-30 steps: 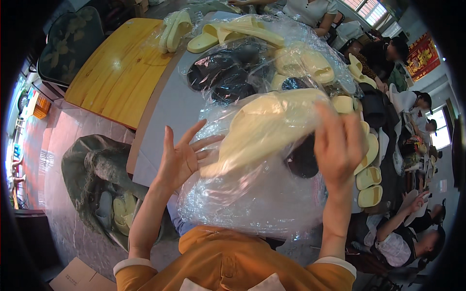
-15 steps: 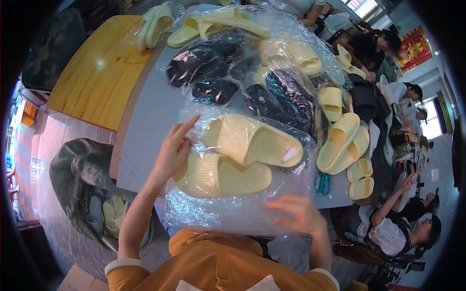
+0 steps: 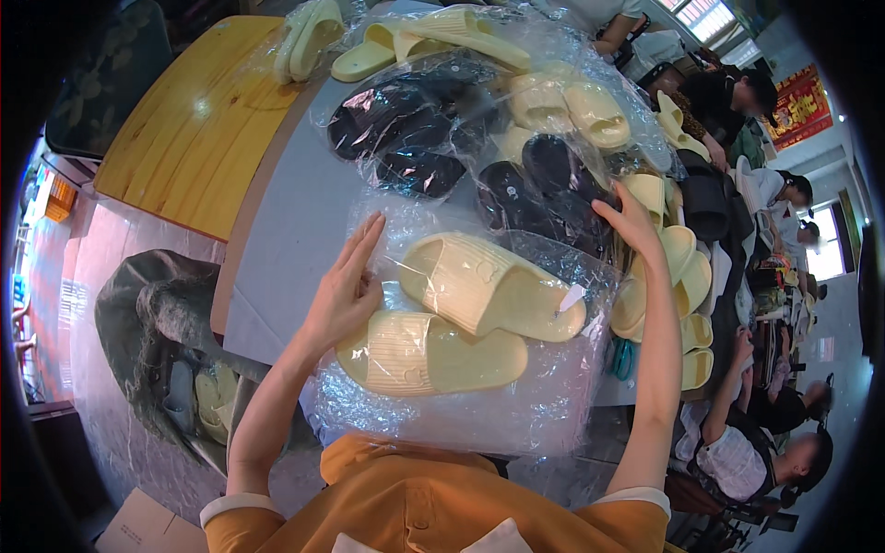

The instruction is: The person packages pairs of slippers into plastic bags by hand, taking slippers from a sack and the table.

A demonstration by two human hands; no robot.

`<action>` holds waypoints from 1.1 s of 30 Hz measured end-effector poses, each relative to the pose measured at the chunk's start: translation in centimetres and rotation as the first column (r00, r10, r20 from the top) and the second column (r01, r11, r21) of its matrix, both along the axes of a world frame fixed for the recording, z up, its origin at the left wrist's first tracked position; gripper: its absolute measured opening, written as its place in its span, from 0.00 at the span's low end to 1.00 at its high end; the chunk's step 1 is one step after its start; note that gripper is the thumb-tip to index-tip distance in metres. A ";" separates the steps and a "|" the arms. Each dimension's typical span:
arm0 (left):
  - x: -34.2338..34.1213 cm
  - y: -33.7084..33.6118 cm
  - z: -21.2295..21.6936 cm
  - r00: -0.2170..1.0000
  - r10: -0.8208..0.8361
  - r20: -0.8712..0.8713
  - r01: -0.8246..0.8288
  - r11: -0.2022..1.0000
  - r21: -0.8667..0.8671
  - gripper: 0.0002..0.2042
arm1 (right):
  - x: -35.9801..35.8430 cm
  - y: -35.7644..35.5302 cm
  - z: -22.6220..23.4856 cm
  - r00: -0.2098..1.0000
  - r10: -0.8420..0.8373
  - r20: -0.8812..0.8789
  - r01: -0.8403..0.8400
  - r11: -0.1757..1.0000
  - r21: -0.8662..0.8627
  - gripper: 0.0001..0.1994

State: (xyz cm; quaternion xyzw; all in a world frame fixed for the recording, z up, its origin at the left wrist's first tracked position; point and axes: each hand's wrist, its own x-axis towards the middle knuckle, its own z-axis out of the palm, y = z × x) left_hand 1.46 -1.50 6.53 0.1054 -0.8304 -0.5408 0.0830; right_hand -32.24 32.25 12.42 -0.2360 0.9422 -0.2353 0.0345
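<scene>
A pair of pale yellow slippers lies side by side in a clear plastic bag on the table in front of me. My left hand rests along the bag's left side, fingers stretched out and the thumb beside the nearer slipper. Past the bag's far right corner, my right hand reaches to a pair of black slippers under clear plastic. Its thumb and forefinger are apart at the edge of that plastic; the other fingers are partly hidden. I cannot tell whether it grips the film.
More bagged black slippers and yellow slippers crowd the far side. Loose yellow slippers and teal-handled scissors lie right. A wooden table stands left, above a cloth-draped holder with slippers. Several people work at right.
My right hand has moved from the bag's near right corner out to the black slippers. The plastic over those slippers shines less. My left hand stays beside the yellow pair.
</scene>
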 end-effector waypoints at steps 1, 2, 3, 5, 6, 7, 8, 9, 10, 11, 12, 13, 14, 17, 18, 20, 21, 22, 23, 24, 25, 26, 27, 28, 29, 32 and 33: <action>0.1 -0.1 -0.3 1.000 0.003 0.003 -0.003 1.000 0.004 0.40 | -0.5 0.1 0.2 0.997 0.011 0.079 -0.018 0.996 0.084 0.31; 0.1 -0.1 -0.7 0.999 0.002 -0.038 -0.003 0.999 -0.033 0.40 | -0.7 0.0 0.5 0.999 0.040 0.004 -0.040 0.989 0.141 0.25; 0.1 -0.1 -1.0 0.997 -0.003 -0.079 -0.003 0.998 -0.068 0.41 | -0.7 -0.1 0.7 0.999 0.040 0.004 -0.040 0.988 0.147 0.25; 0.0 -0.2 -1.4 0.995 -0.002 -0.101 -0.007 0.996 -0.087 0.41 | -0.6 -0.3 2.0 0.988 0.094 -0.121 -0.070 0.980 0.186 0.19; 0.0 -0.3 -1.5 0.993 0.000 -0.122 -0.014 0.994 -0.113 0.41 | 0.0 -0.8 2.8 0.981 0.107 -0.162 -0.087 0.988 0.128 0.16; 0.1 -0.3 -1.5 0.992 0.003 -0.123 -0.016 0.994 -0.107 0.41 | 0.3 -1.2 3.9 0.981 0.110 -0.162 -0.089 0.987 0.134 0.16; 0.1 -0.3 -1.3 0.995 0.009 -0.099 -0.019 0.995 -0.097 0.41 | 0.5 -1.4 5.2 0.945 0.127 -0.301 -0.102 0.990 0.099 0.16; 0.2 -0.2 -1.3 0.997 0.018 -0.069 -0.024 0.996 -0.088 0.41 | 0.7 -1.7 6.4 0.893 0.140 -0.429 -0.124 0.990 0.064 0.16; 0.4 -0.2 -1.1 0.998 0.019 -0.063 -0.024 0.996 -0.087 0.41 | 1.2 -2.5 8.3 0.855 0.111 -0.507 -0.101 0.994 0.048 0.16; 0.3 -0.1 -1.2 0.999 0.022 -0.044 -0.026 0.996 -0.081 0.42 | 1.5 -3.1 10.4 0.808 0.076 -0.585 -0.070 0.997 0.032 0.17; 0.2 -0.1 -1.1 0.999 0.026 -0.022 -0.028 0.996 -0.080 0.42 | 1.3 -3.6 12.2 0.757 0.054 -0.651 -0.028 0.998 0.050 0.17; 0.0 0.0 -1.0 1.000 0.009 -0.025 -0.011 0.997 -0.079 0.42 | 0.8 -3.8 13.8 0.697 0.032 -0.716 0.024 0.997 0.068 0.17; -0.2 0.2 -0.8 1.000 0.012 -0.023 -0.014 0.996 -0.087 0.42 | -0.2 -3.5 14.9 0.678 0.040 -0.734 -0.014 0.999 0.041 0.19; -0.8 0.8 -0.5 1.000 0.001 -0.017 -0.003 0.995 -0.103 0.43 | -1.0 -3.1 15.9 0.665 0.064 -0.744 -0.156 0.986 -0.055 0.24; -0.8 0.7 -0.5 1.000 0.014 -0.004 -0.014 0.994 -0.113 0.43 | 0.5 -3.5 15.3 0.674 0.080 -0.734 -0.220 0.971 -0.097 0.23; -0.7 0.5 -0.8 1.000 0.012 0.004 -0.012 0.994 -0.111 0.43 | 5.1 -3.6 13.2 0.773 0.091 -0.628 -0.293 0.929 -0.226 0.20; -0.4 0.4 -0.9 0.999 0.039 0.014 -0.037 0.992 -0.119 0.43 | 8.0 -3.2 11.7 0.850 0.095 -0.518 -0.296 0.900 -0.320 0.17; -0.3 0.5 -1.1 0.999 0.044 0.008 -0.043 0.991 -0.129 0.44 | 11.4 -2.6 10.5 0.927 0.039 -0.373 -0.202 0.890 -0.410 0.14; -0.2 0.3 -1.0 0.999 0.038 0.013 -0.036 0.992 -0.121 0.44 | 14.4 -1.5 9.4 0.977 -0.008 -0.213 -0.099 0.867 -0.489 0.11; -0.1 0.3 -1.3 0.999 0.045 -0.009 -0.046 0.986 -0.158 0.45 | 16.5 0.3 7.5 0.994 -0.061 -0.087 0.004 0.836 -0.548 0.09; -0.5 0.5 -1.4 0.998 0.033 -0.045 -0.041 0.982 -0.182 0.45 | 18.6 2.4 6.1 0.991 -0.128 0.028 0.120 0.802 -0.585 0.08; -0.5 0.5 -1.5 0.997 0.033 -0.063 -0.045 0.978 -0.203 0.45 | 19.8 4.4 4.0 0.973 -0.152 0.175 0.224 0.807 -0.546 0.08; -0.8 0.7 -1.5 0.998 0.027 -0.057 -0.038 0.980 -0.195 0.45 | 20.8 6.3 2.2 0.932 -0.182 0.313 0.322 0.811 -0.488 0.08; -0.9 1.0 -1.4 0.997 0.032 -0.070 -0.046 0.976 -0.213 0.45 | 21.4 7.9 -0.2 0.881 -0.174 0.440 0.384 0.807 -0.449 0.07; -0.9 1.2 -1.4 0.996 0.044 -0.076 -0.061 0.970 -0.236 0.44 | 21.9 8.0 -1.2 0.810 -0.157 0.565 0.437 0.804 -0.403 0.07; -0.8 1.3 -1.3 0.990 -0.007 -0.138 -0.047 0.922 -0.385 0.43 | 23.4 6.9 -3.5 0.895 0.010 0.446 0.149 0.935 -0.322 0.14; -0.8 1.4 -1.4 0.993 0.004 -0.120 -0.051 0.917 -0.395 0.43 | 23.5 5.7 -3.5 0.887 0.025 0.462 0.144 0.934 -0.328 0.14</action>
